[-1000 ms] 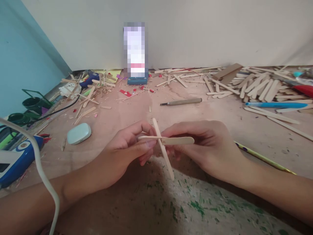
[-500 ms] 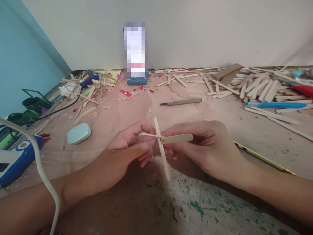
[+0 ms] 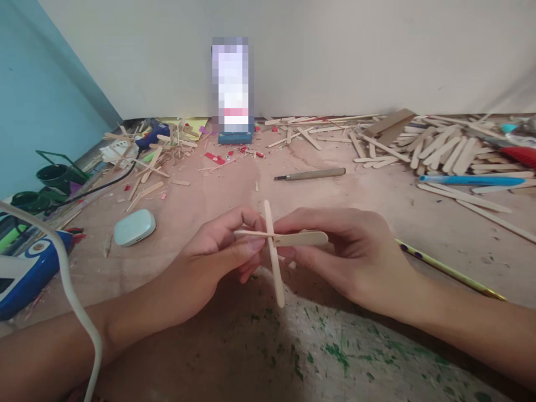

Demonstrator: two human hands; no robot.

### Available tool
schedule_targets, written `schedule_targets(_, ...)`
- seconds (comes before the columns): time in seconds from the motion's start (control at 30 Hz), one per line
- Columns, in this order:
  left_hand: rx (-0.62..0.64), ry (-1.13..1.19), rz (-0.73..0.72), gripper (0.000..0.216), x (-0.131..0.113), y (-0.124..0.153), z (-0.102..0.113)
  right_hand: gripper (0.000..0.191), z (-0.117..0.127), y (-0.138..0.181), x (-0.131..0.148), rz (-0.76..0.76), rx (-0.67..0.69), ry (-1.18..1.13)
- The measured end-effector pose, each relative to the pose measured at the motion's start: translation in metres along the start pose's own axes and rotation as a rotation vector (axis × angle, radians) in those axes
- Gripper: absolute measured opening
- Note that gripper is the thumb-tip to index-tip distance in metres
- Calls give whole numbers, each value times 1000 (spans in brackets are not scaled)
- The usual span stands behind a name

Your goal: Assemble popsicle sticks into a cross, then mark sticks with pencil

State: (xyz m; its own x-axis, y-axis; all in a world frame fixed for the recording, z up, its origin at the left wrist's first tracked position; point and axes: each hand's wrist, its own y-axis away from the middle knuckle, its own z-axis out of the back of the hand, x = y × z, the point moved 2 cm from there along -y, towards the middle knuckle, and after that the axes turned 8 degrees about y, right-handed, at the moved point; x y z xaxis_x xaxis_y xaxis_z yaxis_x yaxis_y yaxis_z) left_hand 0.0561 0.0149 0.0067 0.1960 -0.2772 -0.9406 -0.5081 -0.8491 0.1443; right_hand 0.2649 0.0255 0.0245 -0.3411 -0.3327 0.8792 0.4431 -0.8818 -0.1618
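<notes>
Both hands meet at the middle of the view over a cross of wooden craft sticks [image 3: 274, 262]. One stick runs near to far, and a second stick [image 3: 301, 239] lies across it left to right. My left hand [image 3: 221, 251] pinches the left end of the crosswise stick between thumb and fingers. My right hand [image 3: 347, 251] is closed on its right part, with fingers curled under the joint. The lower end of the long stick hangs free above a green-stained patch of the work surface.
A pale blue case [image 3: 134, 226] and a blue-white tool [image 3: 25, 268] with a white cord lie at the left. A carving tool [image 3: 312, 175], a blue pen [image 3: 473, 180], a yellow pencil [image 3: 448, 271] and several loose craft sticks [image 3: 439, 148] lie beyond and right.
The long stick's lower end has swung to the left, so it now stands closer to straight. The hands have stayed nearly in place.
</notes>
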Motion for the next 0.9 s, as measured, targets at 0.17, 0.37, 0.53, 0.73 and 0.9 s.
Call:
schedule_targets(0.17,-40,-22,-17,16,-3,-1,-2,35,-5,3,-2,0,-12,12)
schedule_targets(0.37,-110,-40,-60,21,-5,-1,-1,91,-14,7,-9,4,83,7)
schedule_targets(0.53,-115,-90,-55,16,-5,2,-1,97,-16,6,-3,121,152,-114)
schedule_targets(0.73,-90,-130,-35,20,-4,3,-1,71,-11,5,2,143,84,-12)
schedule_targets(0.9,-65,-179,-56,32,-3,4,0,61,-9,4,2,96,100,-3)
